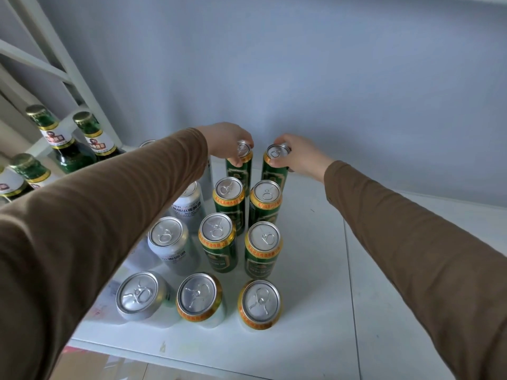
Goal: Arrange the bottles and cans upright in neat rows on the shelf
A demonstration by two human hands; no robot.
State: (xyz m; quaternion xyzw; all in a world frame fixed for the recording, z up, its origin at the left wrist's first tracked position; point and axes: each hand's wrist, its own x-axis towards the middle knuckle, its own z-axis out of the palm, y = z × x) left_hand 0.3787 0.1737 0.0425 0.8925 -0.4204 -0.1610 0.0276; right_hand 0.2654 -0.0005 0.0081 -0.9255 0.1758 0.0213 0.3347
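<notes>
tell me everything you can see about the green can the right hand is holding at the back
The green can is a tall, slim metal can, standing upright at the back of the right-hand column on the white shelf, near the grey wall. It has a silver top with an unopened pull tab, a gold-orange band under the rim and a green body with gold framing. The right hand grips its upper rim, fingers over the far side, thumb in front. A matching can stands just before it.

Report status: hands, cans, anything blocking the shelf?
Left hand gripping back-row green can; right hand gripping the neighbouring green can. Other cans upright in rows. Green bottles at left. Nothing blocking.
</notes>
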